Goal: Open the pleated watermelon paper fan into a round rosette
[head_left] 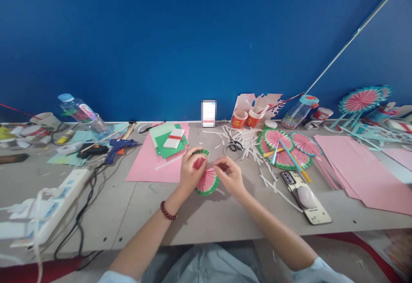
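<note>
My left hand (192, 169) is closed round a pleated paper fan (208, 184), pink in the middle with a white band and a green zigzag edge. The fan is partly spread, and some of it lies behind my fingers. Close to its right side, my right hand (230, 175) has thumb and forefinger pinched together near the fan's centre. What sits in that pinch is too small to make out. Behind my left hand, a pink sheet (141, 163) carries green papers (163, 129) and a white stack of paper with a red band (174, 139).
Scissors (234, 146) lie among white paper strips (249, 143). Finished pink-and-green fans (278, 139) and a phone (307, 199) are to the right. Paper cups (240, 119) stand by the blue wall. On the left are a glue gun (117, 148), black cables and a power strip (64, 201).
</note>
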The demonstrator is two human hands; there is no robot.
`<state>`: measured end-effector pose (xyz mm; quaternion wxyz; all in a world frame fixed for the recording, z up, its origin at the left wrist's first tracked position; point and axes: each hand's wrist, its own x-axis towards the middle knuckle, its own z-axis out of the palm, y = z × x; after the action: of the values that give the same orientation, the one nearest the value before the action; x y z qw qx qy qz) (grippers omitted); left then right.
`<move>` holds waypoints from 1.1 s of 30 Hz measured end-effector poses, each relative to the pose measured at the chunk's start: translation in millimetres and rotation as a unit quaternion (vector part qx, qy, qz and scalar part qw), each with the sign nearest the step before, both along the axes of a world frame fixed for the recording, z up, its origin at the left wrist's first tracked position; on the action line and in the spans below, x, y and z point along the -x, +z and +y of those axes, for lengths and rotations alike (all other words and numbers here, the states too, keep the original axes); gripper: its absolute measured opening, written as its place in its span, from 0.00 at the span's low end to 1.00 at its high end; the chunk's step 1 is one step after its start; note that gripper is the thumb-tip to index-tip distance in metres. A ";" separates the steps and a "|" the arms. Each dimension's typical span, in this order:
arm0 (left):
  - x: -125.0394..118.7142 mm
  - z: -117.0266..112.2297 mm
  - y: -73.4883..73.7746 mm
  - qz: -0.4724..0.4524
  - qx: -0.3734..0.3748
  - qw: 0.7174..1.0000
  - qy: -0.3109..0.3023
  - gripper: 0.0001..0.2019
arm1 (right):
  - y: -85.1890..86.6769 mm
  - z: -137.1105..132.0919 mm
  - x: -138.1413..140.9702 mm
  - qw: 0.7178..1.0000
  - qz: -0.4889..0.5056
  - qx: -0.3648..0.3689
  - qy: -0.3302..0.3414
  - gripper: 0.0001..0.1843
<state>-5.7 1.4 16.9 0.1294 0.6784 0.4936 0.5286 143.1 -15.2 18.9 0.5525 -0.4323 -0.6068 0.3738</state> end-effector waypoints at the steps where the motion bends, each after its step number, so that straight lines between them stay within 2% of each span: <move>1: -0.5 -0.7 -0.2 -0.003 -0.002 1.000 -0.004 0.03 | -0.3 1.8 -0.9 1.000 0.019 0.019 0.010 0.04; 5: -2.1 -2.7 -0.1 -0.004 0.010 0.999 -0.034 0.03 | 0.1 7.1 -5.3 0.997 0.043 0.053 0.018 0.06; 14: -2.6 -4.3 2.9 -0.025 0.029 0.997 -0.062 0.03 | -2.4 9.2 -8.4 0.998 0.039 0.058 0.004 0.07; 19: -2.7 -4.1 4.2 -0.032 0.042 0.996 -0.067 0.04 | -8.4 13.0 -9.5 0.996 0.066 0.061 0.011 0.14; 27: -1.3 -5.1 4.6 -0.012 0.029 0.996 -0.088 0.04 | -10.7 13.6 -9.9 0.996 0.062 0.070 0.002 0.12; 33: 0.3 -4.2 5.4 -0.006 0.025 0.994 -0.103 0.04 | -5.9 11.5 -9.0 0.997 0.043 0.063 -0.010 0.10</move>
<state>-6.0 -2.8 22.3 0.2032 0.7189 0.4335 0.5040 152.1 -3.7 13.0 0.5535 -0.4556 -0.5534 0.4241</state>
